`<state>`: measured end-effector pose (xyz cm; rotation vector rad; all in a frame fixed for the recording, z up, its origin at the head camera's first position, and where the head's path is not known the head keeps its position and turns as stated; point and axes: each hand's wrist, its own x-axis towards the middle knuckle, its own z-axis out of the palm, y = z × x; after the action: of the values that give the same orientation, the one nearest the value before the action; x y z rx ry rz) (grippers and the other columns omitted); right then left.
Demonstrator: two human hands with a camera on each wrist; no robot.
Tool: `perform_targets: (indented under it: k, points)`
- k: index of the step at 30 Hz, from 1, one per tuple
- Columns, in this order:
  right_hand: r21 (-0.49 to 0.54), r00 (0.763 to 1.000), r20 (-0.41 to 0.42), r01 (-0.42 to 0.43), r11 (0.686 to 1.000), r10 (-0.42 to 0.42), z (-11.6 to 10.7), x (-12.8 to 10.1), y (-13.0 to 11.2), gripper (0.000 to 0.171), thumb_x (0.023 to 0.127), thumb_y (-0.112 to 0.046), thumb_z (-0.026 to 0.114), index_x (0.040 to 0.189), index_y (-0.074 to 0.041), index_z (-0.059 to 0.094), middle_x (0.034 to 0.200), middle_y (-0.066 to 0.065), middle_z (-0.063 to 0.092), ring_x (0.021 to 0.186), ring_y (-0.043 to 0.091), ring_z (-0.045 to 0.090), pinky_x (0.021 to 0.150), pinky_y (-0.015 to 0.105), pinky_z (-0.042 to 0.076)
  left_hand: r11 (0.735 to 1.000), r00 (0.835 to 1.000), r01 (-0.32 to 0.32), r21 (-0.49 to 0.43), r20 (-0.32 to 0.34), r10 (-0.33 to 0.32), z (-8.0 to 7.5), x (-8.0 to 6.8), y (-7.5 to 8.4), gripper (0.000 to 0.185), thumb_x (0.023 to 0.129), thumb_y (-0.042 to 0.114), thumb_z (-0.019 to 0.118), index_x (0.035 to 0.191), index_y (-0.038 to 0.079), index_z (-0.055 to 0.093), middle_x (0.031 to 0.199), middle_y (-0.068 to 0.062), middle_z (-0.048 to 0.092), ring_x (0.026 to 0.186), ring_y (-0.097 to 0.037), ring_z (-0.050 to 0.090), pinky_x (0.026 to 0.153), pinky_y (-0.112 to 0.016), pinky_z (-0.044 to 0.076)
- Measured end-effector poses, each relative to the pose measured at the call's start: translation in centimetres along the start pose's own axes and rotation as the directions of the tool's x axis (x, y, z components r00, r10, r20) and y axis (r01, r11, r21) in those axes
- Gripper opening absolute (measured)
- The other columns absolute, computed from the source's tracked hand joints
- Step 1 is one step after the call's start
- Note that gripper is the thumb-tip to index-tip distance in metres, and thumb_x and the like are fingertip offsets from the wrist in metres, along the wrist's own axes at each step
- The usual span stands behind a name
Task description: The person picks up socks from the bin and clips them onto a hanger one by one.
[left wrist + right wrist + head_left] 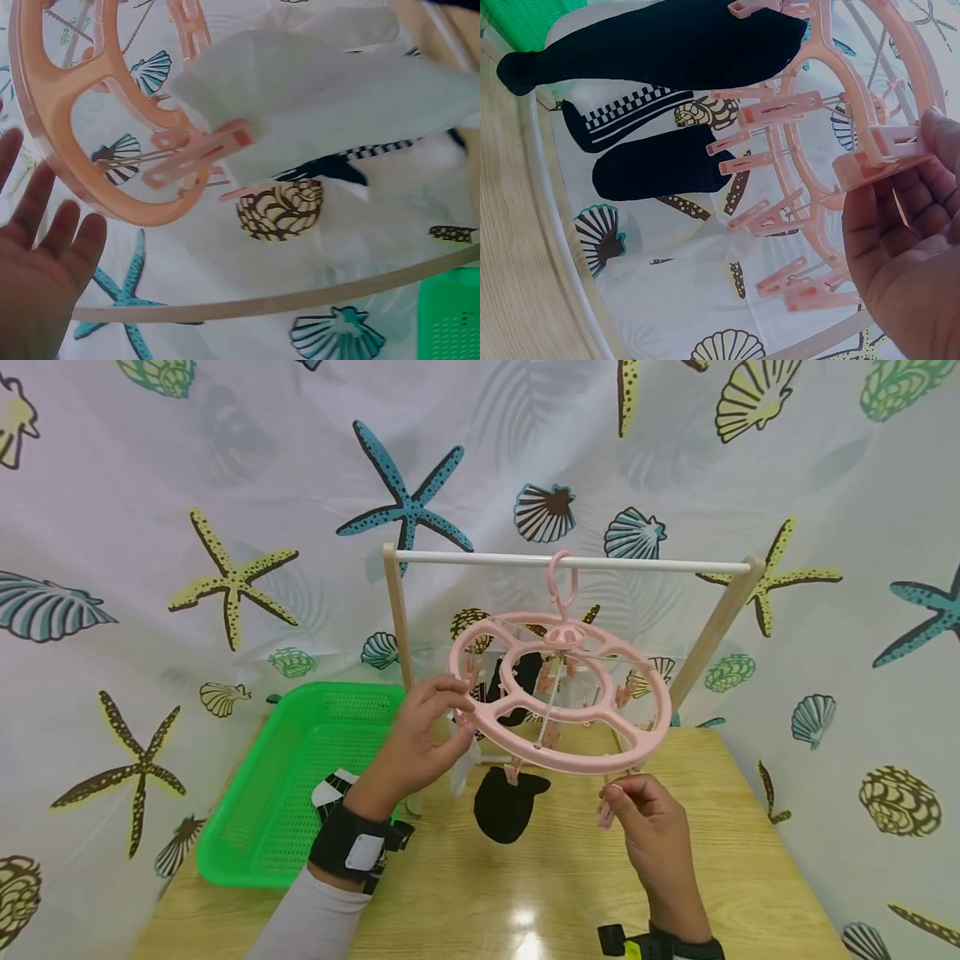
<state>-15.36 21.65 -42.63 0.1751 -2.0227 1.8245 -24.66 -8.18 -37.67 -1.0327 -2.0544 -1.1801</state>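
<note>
A round pink clip hanger (525, 747) hangs by its hook from a white bar, tilted toward me. My left hand (431, 739) is at its left rim, fingers loosely extended in the left wrist view. At the front right, my right hand (658, 831) pinches a pink clothespin (892, 142) between thumb and fingers; no sock shows in it. A black sock (504, 810) dangles from a clip at the front. Another black sock (660, 165) and a black-and-white checked sock (630, 112) hang farther back. Close to the left hand hangs a white sock (322, 105), held by a clip (202, 154).
The white bar (480, 558) rests on wooden posts (712, 635) standing on the wooden table (570, 885). A green basket (213, 843) on the left contains a black-and-white sock (327, 789). Behind everything hangs a shell-and-starfish cloth (300, 443).
</note>
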Motion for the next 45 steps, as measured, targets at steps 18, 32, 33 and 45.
perform_targets:
  k: [18, 32, 33, 45]
  points:
    - [-0.151, 0.997, 0.02, -0.07, 0.986, 0.074, -0.6, 0.0, -1.3, 0.017, 0.098, -0.01, 0.062, 0.096, 0.007, 0.062, 0.081, 0.013, 0.066, 0.066, 0.021, 0.064, 0.063, 0.028, 0.052, 0.596, 0.56, 0.76, 0.26, 0.206, -0.803, -4.9, -4.2, -7.4, 0.045, 0.101, 0.031, 0.053, 0.128, -0.005, 0.057, 0.135, -0.026, 0.051, 0.122, -0.044, 0.05, 0.094, -0.055, 0.044]
    - [-0.161, 0.991, 0.043, -0.117, 0.98, 0.126, -0.7, 0.1, -1.3, 0.021, 0.099, -0.014, 0.062, 0.099, 0.007, 0.061, 0.089, 0.02, 0.066, 0.07, 0.021, 0.066, 0.07, 0.028, 0.056, 0.434, 0.276, 0.673, 0.599, 0.341, -0.899, -5.8, -9.8, -14.2, 0.05, 0.089, 0.018, 0.057, 0.121, -0.021, 0.052, 0.118, -0.037, 0.056, 0.099, -0.043, 0.059, 0.082, -0.046, 0.05]
    - [-0.162, 0.991, 0.041, -0.118, 0.98, 0.126, -0.7, 0.1, -1.3, 0.021, 0.099, -0.014, 0.062, 0.099, 0.007, 0.061, 0.089, 0.019, 0.066, 0.07, 0.021, 0.066, 0.07, 0.028, 0.056, 0.431, 0.26, 0.679, 0.595, 0.354, -0.898, -5.8, -10.0, -14.4, 0.058, 0.09, 0.018, 0.057, 0.129, -0.023, 0.045, 0.127, -0.04, 0.05, 0.109, -0.047, 0.055, 0.089, -0.049, 0.048]
    - [-0.162, 0.987, 0.042, -0.148, 0.976, 0.157, -0.8, 0.1, -1.4, 0.025, 0.098, -0.018, 0.064, 0.1, 0.007, 0.062, 0.088, 0.02, 0.066, 0.07, 0.022, 0.066, 0.073, 0.028, 0.055, 0.4, 0.285, 0.727, 0.558, 0.285, -0.915, -5.3, -13.1, -15.9, 0.064, 0.093, 0.018, 0.056, 0.136, -0.025, 0.036, 0.135, -0.043, 0.042, 0.121, -0.055, 0.047, 0.097, -0.055, 0.044]
